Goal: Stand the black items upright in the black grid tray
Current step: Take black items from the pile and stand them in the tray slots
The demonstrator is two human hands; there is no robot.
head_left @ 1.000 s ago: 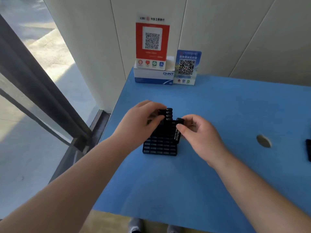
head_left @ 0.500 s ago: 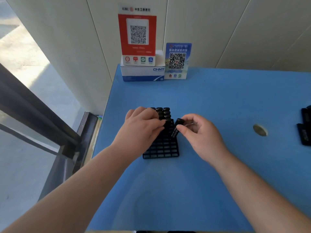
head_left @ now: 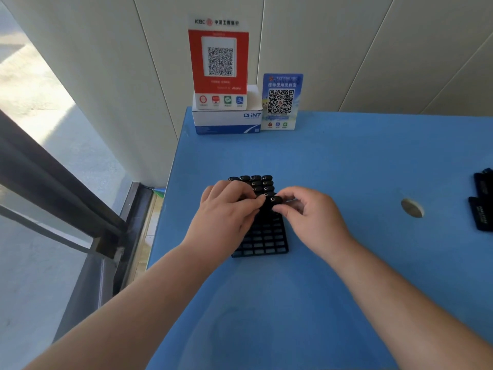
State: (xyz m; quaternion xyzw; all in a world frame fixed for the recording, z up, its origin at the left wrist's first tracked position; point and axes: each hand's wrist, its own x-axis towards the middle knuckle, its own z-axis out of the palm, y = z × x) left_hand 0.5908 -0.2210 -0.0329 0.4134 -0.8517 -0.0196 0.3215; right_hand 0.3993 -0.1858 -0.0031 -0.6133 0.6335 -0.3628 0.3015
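A black grid tray (head_left: 262, 243) lies on the blue table (head_left: 320, 289) in front of me. Several black items (head_left: 256, 182) stand upright in its far rows, their rounded tops showing. My left hand (head_left: 225, 214) rests over the tray's left half, fingertips touching the standing items. My right hand (head_left: 312, 217) pinches one black item (head_left: 274, 201) by its top, upright over the tray's right column, just in front of the filled rows. The tray's near rows are empty cells.
More black items (head_left: 482, 204) lie flat at the table's right edge. A round hole (head_left: 412, 208) is in the tabletop to the right. A white box (head_left: 226, 121) with two QR code signs stands at the far left corner against the wall. A window is at the left.
The item in my right hand has gone from tilted to upright and moved down toward the tray. My left hand has stayed on the tray. The camera has tilted a little.
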